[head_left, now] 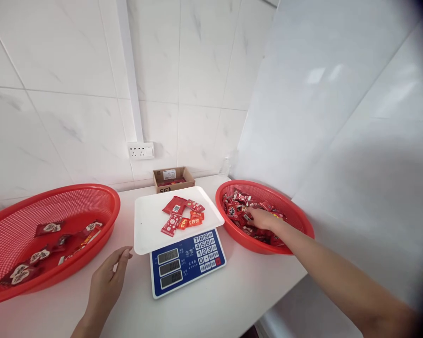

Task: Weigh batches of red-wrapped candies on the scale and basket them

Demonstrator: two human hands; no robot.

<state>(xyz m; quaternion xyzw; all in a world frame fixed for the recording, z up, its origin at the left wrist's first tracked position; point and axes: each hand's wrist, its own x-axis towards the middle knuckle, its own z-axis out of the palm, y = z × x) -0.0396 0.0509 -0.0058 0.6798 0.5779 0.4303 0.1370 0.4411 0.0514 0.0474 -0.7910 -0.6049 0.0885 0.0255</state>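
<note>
A blue digital scale (pixel 187 263) with a white tray (pixel 148 225) stands on the white counter, and several red snack packets (pixel 183 213) lie on the tray. My right hand (pixel 262 218) reaches into the right red basket (pixel 299 220), its fingers closed down among the red packets (pixel 238 204) there; what they grip is hidden. My left hand (pixel 107 274) rests on the counter left of the scale, fingers loosely apart, holding nothing. It lies between the scale and the left red basket (pixel 7 225).
The left basket holds several dark red packets (pixel 38 256). A small cardboard box (pixel 173 178) sits against the tiled wall behind the scale, under a wall socket (pixel 141 150). A white panel rises close on the right. The counter edge runs at lower right.
</note>
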